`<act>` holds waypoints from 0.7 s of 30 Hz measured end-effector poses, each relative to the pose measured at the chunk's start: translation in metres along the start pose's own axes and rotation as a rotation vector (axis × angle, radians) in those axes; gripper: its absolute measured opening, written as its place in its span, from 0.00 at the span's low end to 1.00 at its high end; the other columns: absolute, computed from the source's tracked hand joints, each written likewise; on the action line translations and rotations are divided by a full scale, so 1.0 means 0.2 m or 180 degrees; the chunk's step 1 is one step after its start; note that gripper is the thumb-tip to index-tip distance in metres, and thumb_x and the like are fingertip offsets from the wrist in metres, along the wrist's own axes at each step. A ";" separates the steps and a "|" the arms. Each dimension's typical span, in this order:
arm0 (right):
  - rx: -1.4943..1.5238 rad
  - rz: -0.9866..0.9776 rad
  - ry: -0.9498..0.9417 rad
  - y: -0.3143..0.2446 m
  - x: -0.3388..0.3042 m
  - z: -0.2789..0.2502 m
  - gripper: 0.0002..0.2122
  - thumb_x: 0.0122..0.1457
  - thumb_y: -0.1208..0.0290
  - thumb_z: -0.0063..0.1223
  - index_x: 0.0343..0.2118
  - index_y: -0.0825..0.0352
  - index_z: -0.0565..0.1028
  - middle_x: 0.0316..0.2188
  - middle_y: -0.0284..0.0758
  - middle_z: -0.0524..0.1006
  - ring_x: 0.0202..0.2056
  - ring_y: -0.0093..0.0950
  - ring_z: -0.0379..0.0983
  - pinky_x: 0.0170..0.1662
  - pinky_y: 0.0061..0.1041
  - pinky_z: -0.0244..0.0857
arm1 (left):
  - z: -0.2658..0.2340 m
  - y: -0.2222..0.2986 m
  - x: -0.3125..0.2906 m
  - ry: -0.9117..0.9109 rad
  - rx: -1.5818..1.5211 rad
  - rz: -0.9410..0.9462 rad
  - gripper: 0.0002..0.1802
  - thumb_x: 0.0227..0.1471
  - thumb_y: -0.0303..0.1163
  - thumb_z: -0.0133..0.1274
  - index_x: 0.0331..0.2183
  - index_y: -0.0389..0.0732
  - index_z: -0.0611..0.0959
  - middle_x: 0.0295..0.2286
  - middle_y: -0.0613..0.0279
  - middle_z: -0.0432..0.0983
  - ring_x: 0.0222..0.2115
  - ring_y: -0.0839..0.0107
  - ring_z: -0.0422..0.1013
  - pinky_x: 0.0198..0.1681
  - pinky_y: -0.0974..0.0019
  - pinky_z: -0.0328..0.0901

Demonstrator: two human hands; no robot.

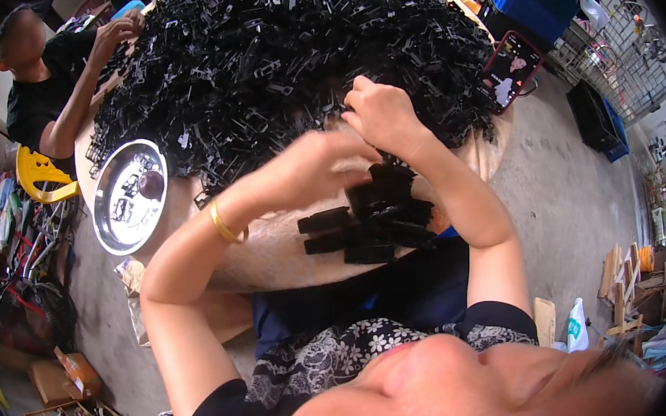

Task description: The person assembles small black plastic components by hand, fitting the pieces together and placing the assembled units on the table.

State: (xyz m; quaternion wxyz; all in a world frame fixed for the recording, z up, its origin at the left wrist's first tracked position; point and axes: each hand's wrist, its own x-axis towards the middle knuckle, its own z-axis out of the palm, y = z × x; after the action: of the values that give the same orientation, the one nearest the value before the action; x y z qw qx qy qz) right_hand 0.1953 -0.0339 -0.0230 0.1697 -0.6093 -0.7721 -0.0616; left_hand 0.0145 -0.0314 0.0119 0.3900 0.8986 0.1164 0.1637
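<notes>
A broad heap of small black plastic pieces (275, 58) covers most of the round table (265, 257). At the heap's near edge is my right hand (382, 114), its fingers curled closed; whatever they hold is too small to make out. My left hand (331, 159) is just left of it, smeared by motion, so its fingers do not show clearly. Below both hands, by the table's near edge, lies a loose stack of black rectangular bundles (364, 225). My hands partly cover the top of this stack.
A round metal tray (111, 231) holding a dark round object and a few black pieces is at the table's left. A phone (511, 70) stands at the right edge. Across on the left, a co-worker (40, 89) reaches to the heap. A yellow chair (40, 175) is beside them.
</notes>
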 end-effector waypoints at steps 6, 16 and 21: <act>-0.0110 -0.0315 0.0185 -0.02 -0.02 0.02 0.03 0.46 0.75 0.49 0.25 0.66 0.73 0.27 0.38 0.72 0.31 0.35 0.73 0.32 0.30 0.70 | -0.17 -0.33 0.23 0.1441 0.2696 -0.0013 0.06 0.41 0.28 0.55 0.27 0.37 0.79 0.26 0.56 0.73 0.33 0.57 0.68 0.38 0.60 0.64; 0.0418 -0.0239 -0.0247 0.01 -0.03 0.00 0.10 0.40 0.73 0.55 0.29 0.65 0.74 0.30 0.39 0.72 0.34 0.38 0.71 0.38 0.33 0.67 | -0.52 -0.50 0.34 0.1177 0.1842 -0.1297 0.20 0.44 0.33 0.55 0.39 0.33 0.76 0.25 0.53 0.76 0.22 0.64 0.72 0.27 0.65 0.67; 0.0967 -0.0434 0.0394 0.03 -0.01 -0.02 0.10 0.41 0.69 0.58 0.27 0.67 0.74 0.29 0.37 0.73 0.33 0.37 0.72 0.38 0.32 0.67 | -0.65 -0.38 0.24 0.1455 -0.0318 -0.1983 0.19 0.55 0.42 0.47 0.37 0.35 0.72 0.19 0.62 0.72 0.10 0.82 0.56 0.13 0.78 0.51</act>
State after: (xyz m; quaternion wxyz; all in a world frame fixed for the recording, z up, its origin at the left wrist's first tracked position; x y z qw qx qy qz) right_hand 0.2024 -0.0347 -0.0203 0.3025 -0.5179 -0.8001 0.0070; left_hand 0.0029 0.1222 0.0488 0.4283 0.7405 0.4595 0.2389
